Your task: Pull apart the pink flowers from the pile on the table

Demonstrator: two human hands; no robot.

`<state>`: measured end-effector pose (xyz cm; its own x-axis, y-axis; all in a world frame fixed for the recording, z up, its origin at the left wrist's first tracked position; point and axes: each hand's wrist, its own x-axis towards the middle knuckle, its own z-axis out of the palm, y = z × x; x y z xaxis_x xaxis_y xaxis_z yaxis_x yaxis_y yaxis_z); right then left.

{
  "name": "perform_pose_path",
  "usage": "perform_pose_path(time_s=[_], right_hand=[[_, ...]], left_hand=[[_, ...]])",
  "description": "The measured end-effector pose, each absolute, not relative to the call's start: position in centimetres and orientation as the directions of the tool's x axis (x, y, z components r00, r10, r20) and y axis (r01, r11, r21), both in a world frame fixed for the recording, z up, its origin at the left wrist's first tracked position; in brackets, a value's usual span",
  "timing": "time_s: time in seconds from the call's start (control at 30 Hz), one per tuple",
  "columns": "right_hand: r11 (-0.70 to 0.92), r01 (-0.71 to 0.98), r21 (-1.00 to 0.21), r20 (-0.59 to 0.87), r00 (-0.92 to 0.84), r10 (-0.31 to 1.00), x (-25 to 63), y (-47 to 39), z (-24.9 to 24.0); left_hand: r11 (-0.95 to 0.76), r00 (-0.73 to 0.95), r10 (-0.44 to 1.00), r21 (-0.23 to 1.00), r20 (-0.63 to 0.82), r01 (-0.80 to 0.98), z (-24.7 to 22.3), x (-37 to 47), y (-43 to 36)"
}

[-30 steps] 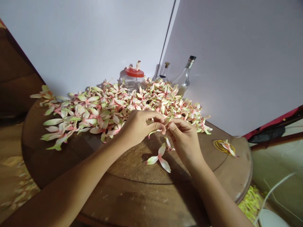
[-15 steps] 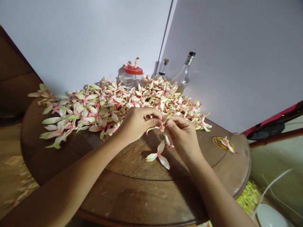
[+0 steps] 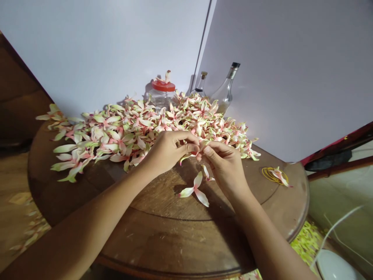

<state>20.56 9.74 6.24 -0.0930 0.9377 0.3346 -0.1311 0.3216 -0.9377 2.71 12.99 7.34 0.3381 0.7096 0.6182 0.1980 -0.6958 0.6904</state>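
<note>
Both my hands meet over the middle of the round wooden table [image 3: 171,237], fingertips nearly touching. My left hand [image 3: 171,151] is closed in a pinch, and so is my right hand [image 3: 223,161]. Between them is a pink-and-white flower [image 3: 186,158], mostly covered by the fingers; a pale petal with a magenta tip sticks out below my left fingers. On the wood just beneath lies a three-petalled loose flower [image 3: 196,189], with a smaller blossom [image 3: 207,173] beside my right wrist. Behind the hands spreads a large heap of similar flowers [image 3: 116,132].
A red-lidded clear jar [image 3: 162,95] with a flower on top, a small corked bottle [image 3: 201,83] and a tilted glass bottle [image 3: 225,91] stand at the back against the wall. Yellow rubber bands [image 3: 271,175] with a flower lie at right. Yellow-green petals [image 3: 305,241] cover the floor.
The fingertips have drawn slightly closer together around the flower. The view has shifted very slightly; the heap, jar and bottles stay in place.
</note>
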Motion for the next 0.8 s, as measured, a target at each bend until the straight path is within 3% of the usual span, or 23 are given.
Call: perform_pose_path(time_s=[0.1,0.3,0.37,0.63,0.8], right_hand=[[0.348,-0.123,-0.929,0.359,-0.081,0.930,20.7,9.9,6.1],[0.352,-0.004,-0.936,0.352,-0.019,0.936,20.5,9.8,6.3],[0.362,0.047,-0.931,0.362,-0.005,0.932,20.4,9.7,6.4],[0.423,0.315,-0.849,0.449,0.009,0.894,20.5,9.8,6.2],[0.428,0.329,-0.842,0.424,-0.088,0.901,20.4,9.6,6.3]], left_hand=[[-0.738,0.361,0.673,0.614,0.645,0.279,7.6,2.7,12.7],[-0.840,0.417,0.471,0.251,0.778,0.481,7.9,3.1,12.2],[-0.833,0.442,0.454,0.193,0.773,0.519,7.8,3.3,12.2],[-0.758,0.293,0.567,0.348,0.770,0.552,7.4,3.6,12.3],[-0.768,0.320,0.567,0.346,0.759,0.539,7.2,3.7,12.3]])
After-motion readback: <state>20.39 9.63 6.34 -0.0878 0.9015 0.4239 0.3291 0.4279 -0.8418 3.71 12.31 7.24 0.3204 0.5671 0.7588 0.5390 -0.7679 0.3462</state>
